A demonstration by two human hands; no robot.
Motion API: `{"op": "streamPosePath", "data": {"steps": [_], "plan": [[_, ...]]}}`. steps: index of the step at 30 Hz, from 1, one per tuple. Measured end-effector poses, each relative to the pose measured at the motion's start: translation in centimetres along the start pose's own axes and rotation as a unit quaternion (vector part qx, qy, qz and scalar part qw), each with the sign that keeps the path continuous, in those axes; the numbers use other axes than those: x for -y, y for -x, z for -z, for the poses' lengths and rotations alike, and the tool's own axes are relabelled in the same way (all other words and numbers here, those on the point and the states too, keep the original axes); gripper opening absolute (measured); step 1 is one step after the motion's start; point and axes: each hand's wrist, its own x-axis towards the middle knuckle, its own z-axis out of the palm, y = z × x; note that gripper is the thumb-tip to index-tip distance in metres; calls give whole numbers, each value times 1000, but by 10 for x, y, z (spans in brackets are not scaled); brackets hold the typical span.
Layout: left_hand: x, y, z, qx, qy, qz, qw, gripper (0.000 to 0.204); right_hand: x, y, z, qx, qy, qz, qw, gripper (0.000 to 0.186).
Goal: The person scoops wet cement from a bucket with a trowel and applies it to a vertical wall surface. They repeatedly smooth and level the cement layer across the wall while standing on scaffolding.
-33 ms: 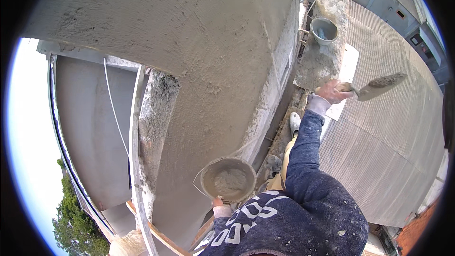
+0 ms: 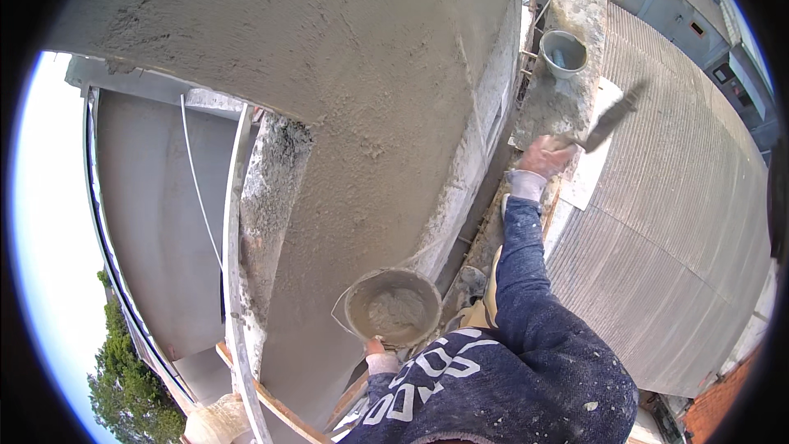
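Note:
My left hand (image 2: pixel 375 346) is closed on the near rim of a bucket (image 2: pixel 352 306), its thumb over the edge. Wet grey mortar (image 2: pixel 396 314) lies inside that bucket. Out to the right, my right hand (image 2: pixel 546 156) grips a trowel (image 2: pixel 616 117) by its handle. The trowel's blade points away to the upper right, tilted nearly edge-on and smeared by motion, so I cannot tell how much mortar it carries. Left of both hands rises a wall (image 2: pixel 362 164) with rough, fresh grey plaster.
A second bucket (image 2: pixel 564 74) with a bluish object inside stands on the mortar-stained scaffold plank (image 2: pixel 579 12). Corrugated roofing (image 2: pixel 657 222) spreads along the right. A pale upright strip (image 2: pixel 233 279) and a wooden bar (image 2: pixel 279 411) are at lower left.
My right hand has swung left toward the wall with the trowel. Its blade has turned from showing its mortar-loaded face to nearly edge-on. My left hand and the bucket have barely shifted.

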Motion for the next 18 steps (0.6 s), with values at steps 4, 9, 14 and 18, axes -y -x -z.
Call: {"op": "streamPosePath", "data": {"steps": [4, 9, 14, 18], "plan": [[-9, -23, -1, -67, -3, -52, 996, 29, -48, 147, 84, 684, 278, 231, 634, 46], [-75, -13, -15, -121, 378, 54, 916, 30, -59, 164, 177, 741, 288, 252, 552, 53], [-172, 27, -5, -179, 375, -79, 906, 31, -44, 143, 174, 744, 390, 335, 427, 47], [-225, 48, 10, -126, 417, -139, 889, 43, -40, 160, 171, 687, 369, 417, 467, 34]]}}
